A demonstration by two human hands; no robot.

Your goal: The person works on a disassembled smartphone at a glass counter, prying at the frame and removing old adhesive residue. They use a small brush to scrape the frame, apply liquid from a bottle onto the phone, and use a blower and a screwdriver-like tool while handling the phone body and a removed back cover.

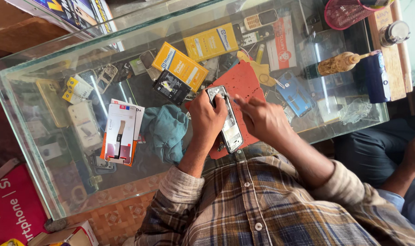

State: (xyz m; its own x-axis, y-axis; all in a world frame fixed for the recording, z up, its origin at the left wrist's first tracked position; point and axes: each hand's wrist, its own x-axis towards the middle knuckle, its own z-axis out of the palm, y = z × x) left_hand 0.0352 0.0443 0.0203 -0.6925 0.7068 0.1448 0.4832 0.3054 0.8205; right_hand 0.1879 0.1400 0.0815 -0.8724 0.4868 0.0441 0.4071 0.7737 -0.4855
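the left hand [207,119] grasps an opened phone [226,119] by its upper half, holding it over the red mat [240,82] near the middle of the glass bench [43,150]. at three o'clock of the phone the right hand [262,119] is clenched around a thin tool i cannot make out, its tip touching the phone's frame. a teal cloth [165,131] lies at nine o'clock of the left hand, and a yellow box [180,66] at eleven o'clock.
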